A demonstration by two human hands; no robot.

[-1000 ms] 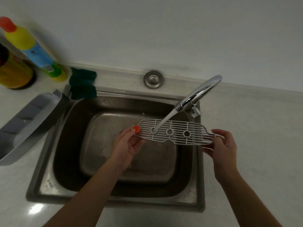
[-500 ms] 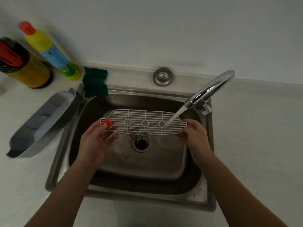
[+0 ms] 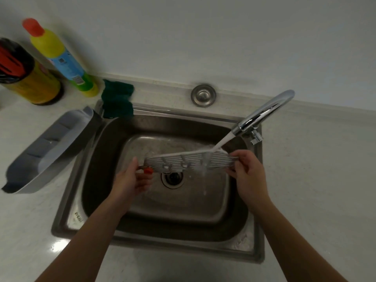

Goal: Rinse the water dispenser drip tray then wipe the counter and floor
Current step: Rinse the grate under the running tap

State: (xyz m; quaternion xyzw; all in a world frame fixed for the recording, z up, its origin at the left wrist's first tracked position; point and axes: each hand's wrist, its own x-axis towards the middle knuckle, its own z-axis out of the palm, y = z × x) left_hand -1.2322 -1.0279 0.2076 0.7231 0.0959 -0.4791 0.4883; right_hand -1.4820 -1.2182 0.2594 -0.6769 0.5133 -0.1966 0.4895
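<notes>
Over the sink [image 3: 67,200], both hands, left [image 3: 132,180] and right [image 3: 247,171], pinch the grille [image 3: 189,162] ends; better to slide it sideways so the tap [image 3: 264,112] stream reaches every slot.

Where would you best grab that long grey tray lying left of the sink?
On the grey tray, probably the middle of the long wall facing the sink, coming from above with the thumb inside and the fingers outside. It lies open side up and is long and shallow, so a middle grip should keep it level.
</notes>
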